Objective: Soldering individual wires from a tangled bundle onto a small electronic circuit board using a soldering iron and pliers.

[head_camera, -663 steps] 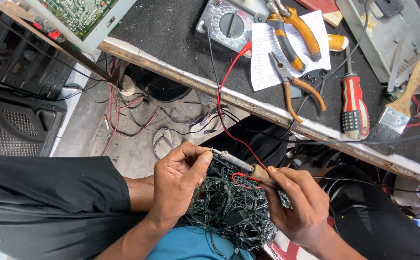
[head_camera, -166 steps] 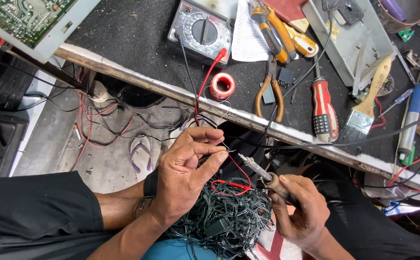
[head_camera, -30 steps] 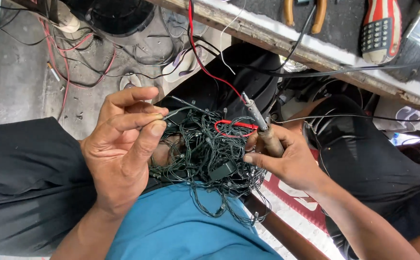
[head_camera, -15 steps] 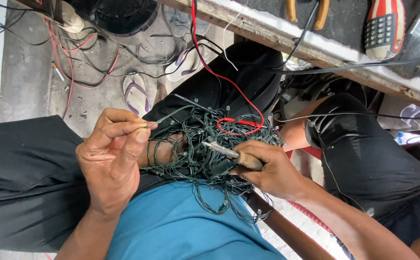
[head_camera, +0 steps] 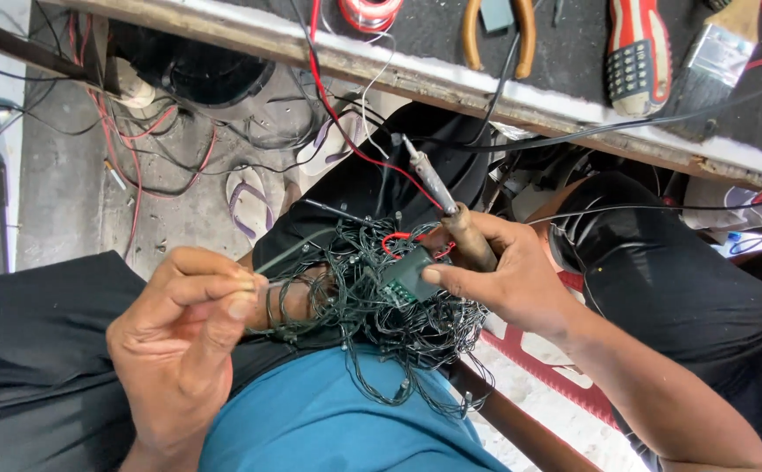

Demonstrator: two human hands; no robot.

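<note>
Head view — wire tangle (head_camera: 372,306) between both hands — lap level.

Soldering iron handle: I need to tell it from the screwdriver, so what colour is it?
Plain brown, like wood; the soldering iron handle shows in the head view, in the right hand.

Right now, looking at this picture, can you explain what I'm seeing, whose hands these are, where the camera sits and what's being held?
The camera is worn on a person's head and looks down at their own lap, so both hands belong to that person. The left hand pinches a thin green wire between thumb and fingertips. The right hand grips a wooden-handled soldering iron, tip pointing away, and touches a small green box. Between the hands lies a tangle of dark green string-light wire. Along the top runs a workbench edge with pliers, a red-handled screwdriver and a paintbrush. On the floor lie sandals and loose cables.
</note>
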